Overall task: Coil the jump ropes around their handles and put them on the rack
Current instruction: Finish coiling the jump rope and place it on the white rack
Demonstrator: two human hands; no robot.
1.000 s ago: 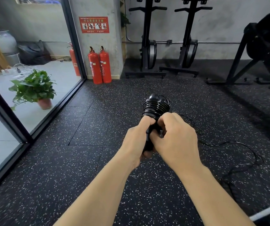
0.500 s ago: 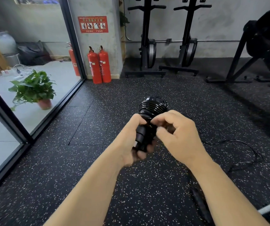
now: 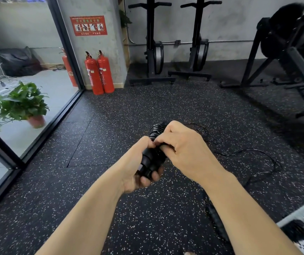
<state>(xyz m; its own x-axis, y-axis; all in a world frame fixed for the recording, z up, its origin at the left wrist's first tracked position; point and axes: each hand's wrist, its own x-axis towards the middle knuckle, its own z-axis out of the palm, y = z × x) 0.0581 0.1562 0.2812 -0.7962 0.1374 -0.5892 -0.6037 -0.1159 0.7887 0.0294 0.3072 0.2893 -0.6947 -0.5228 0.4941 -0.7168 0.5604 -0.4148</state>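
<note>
Left hand (image 3: 136,168) grips the black handles (image 3: 150,159), right hand (image 3: 184,150) pinches the rope at the coils (image 3: 156,130); loose rope (image 3: 254,155) trails across the floor (image 3: 92,181).

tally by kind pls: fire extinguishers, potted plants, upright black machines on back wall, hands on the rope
Fire extinguishers: 3
Potted plant: 1
Upright black machines: 2
Hands on the jump rope: 2 (left hand, right hand)
Total: 8
</note>
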